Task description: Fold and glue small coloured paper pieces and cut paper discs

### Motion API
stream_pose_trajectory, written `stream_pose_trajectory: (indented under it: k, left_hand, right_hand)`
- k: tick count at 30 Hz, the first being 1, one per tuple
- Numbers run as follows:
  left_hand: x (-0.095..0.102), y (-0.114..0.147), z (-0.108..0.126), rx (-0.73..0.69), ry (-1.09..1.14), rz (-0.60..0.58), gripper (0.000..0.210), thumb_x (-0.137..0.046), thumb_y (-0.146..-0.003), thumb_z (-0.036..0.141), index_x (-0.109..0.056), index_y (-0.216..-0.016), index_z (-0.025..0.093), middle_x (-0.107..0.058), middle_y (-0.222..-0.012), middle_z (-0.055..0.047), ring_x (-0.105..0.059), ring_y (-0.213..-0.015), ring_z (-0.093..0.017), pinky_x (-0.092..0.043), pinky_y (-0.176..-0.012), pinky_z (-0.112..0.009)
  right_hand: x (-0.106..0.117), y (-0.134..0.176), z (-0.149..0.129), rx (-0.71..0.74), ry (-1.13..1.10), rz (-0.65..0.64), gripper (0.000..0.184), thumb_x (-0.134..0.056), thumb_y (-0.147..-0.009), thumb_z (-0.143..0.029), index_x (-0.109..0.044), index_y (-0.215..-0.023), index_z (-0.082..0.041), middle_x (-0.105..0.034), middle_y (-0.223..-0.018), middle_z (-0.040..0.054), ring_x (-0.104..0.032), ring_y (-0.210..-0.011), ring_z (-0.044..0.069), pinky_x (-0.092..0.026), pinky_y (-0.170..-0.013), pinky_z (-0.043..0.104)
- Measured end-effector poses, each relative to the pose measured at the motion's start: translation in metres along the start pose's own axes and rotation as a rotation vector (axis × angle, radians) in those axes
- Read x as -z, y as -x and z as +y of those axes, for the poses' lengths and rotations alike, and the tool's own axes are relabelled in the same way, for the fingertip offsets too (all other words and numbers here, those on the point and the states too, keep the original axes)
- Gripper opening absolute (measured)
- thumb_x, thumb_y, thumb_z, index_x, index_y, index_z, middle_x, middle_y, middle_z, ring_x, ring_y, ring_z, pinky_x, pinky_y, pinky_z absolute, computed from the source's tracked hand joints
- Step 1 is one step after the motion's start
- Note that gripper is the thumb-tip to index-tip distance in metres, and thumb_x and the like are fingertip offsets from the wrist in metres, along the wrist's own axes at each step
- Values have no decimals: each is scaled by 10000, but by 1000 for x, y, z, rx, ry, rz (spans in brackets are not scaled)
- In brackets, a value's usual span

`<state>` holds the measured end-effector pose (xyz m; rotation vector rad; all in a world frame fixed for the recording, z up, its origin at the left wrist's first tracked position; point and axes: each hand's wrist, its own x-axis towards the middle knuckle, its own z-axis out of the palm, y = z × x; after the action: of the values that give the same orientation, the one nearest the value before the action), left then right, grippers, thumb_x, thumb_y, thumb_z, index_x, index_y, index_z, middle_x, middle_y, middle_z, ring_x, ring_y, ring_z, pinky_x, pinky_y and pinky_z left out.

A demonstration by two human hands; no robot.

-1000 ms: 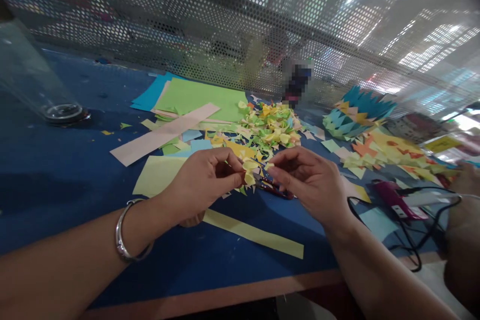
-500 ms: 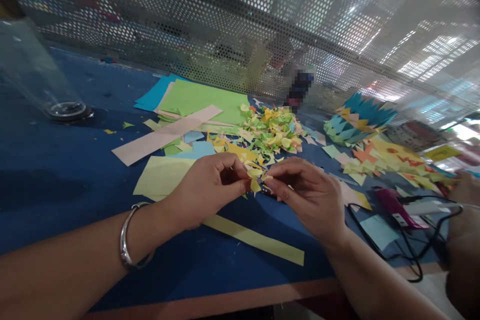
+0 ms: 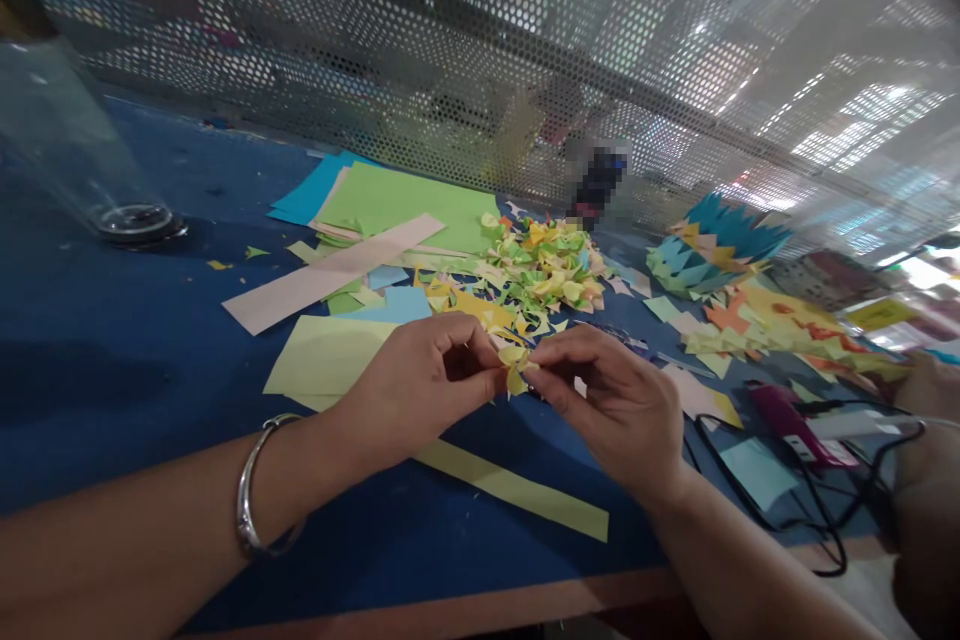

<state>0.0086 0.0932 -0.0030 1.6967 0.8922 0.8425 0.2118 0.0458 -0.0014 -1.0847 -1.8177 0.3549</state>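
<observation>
A small yellow paper flower (image 3: pixel 515 368) with curled petals is pinched between my two hands above the blue table. My left hand (image 3: pixel 427 380), with a silver bangle at the wrist, grips its left side between thumb and forefinger. From the right, my right hand (image 3: pixel 611 400) pinches the other edge with closed fingertips. Below the hands lies a pale yellow paper strip (image 3: pixel 517 485). A pale yellow sheet (image 3: pixel 322 360) sits partly under my left hand. Beyond the hands is a heap of small folded paper flowers (image 3: pixel 551 260) in yellow, green and orange.
Green paper sheets (image 3: pixel 409 200) and a pink strip (image 3: pixel 330 275) lie behind my left hand. A clear glass bottle (image 3: pixel 67 130) stands far left. At right are a blue paper crown (image 3: pixel 716 245), a magenta device (image 3: pixel 795 425) with cables, and another person's arm (image 3: pixel 930 460).
Both hands have drawn slightly closer together around the yellow paper flower, the right moving a little left. The flower has turned slightly between the fingertips.
</observation>
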Motion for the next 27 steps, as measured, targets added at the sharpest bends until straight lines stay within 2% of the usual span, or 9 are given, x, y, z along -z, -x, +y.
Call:
stream_pose_trajectory:
  k: [7,16,27]
  left_hand:
    - [1,0,2,-41,-58,4,100,-684,-840,273,-638,-784,204,-679,-865,-15,-636,-791,-154,-486,-712,-295]
    - [-1,3,7,-77,-126,52,111,-678,-827,210,-622,-732,197,-647,-802,1,-606,-707,-123,-471,-644,-263]
    - [0,3,8,-119,-184,87,111,-683,-826,179,-635,-727,189,-631,-798,3,-603,-704,-114,-467,-632,-238]
  right_hand:
    - [-2,0,0,7,15,17,157,-730,-887,-125,-697,-975,-251,-703,-905,-18,-662,-795,127,-515,-690,280]
    - [-1,0,-6,-11,48,-17,123,-711,-904,-146,-687,-977,-243,-702,-905,-6,-652,-740,123,-517,-659,280]
    - [-3,1,-5,-58,15,-9,106,-724,-904,-173,-703,-970,-253,-697,-891,-19,-637,-720,107,-508,-633,244]
